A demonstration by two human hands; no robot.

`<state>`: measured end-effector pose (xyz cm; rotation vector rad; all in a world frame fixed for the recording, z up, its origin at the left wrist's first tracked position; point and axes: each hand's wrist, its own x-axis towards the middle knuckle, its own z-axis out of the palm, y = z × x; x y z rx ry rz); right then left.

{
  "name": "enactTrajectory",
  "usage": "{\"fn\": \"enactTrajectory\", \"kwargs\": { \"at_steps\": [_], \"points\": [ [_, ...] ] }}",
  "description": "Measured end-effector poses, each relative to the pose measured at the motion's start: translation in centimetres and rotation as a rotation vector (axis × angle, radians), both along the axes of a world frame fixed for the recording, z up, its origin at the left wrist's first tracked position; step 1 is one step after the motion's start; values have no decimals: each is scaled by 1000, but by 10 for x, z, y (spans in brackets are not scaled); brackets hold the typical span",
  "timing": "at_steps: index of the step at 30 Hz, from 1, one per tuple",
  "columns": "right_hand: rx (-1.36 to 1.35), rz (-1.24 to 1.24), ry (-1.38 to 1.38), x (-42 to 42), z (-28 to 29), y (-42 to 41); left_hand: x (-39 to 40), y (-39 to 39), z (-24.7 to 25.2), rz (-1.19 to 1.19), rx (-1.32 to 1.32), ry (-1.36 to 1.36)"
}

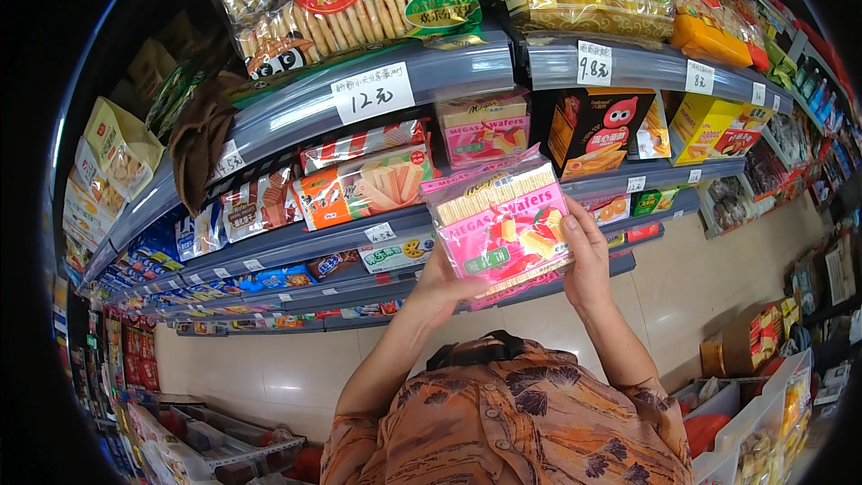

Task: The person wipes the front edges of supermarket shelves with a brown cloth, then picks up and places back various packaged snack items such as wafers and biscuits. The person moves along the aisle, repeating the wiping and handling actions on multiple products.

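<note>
Both hands hold a clear-wrapped pack of wafers with a pink label [502, 229] in front of the shelves. My left hand [448, 279] grips its lower left corner, with the thumb along the bottom edge. At the right side, my right hand [584, 249] holds the edge, fingertips on the front. A similar pink wafer pack [483, 129] stands on the shelf just behind the held one. To its left lie an orange and green wafer pack [367, 185] and a brown wafer pack [259, 205].
Large biscuit bags [357, 20] and yellow cake packs [592, 0] rest on the upper shelf edge [458, 71]. A brown cloth [199, 138] hangs at the left. Plastic bins [754, 417] stand at the lower right, others [215, 444] at the lower left, beyond the tiled floor [296, 364].
</note>
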<state>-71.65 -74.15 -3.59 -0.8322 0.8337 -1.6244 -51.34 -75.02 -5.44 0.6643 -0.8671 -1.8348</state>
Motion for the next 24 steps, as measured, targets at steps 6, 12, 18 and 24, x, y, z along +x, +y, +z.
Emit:
{"fn": "enactTrajectory", "kwargs": {
  "at_steps": [6, 12, 18, 24],
  "points": [
    [-62, -121, 477, -8, 4, -1, 2, 0, -6, 1, 38, 28],
    [-756, -234, 1524, 4, 34, 20, 1, -1, 0, 4, 8, 40],
    [-801, -116, 1711, 12, 33, 14, 2, 3, 3, 24, 11, -4],
    [-533, -364, 1716, -26, 35, -2, 6, 4, 7, 39, 18, 7]
  ]
}}
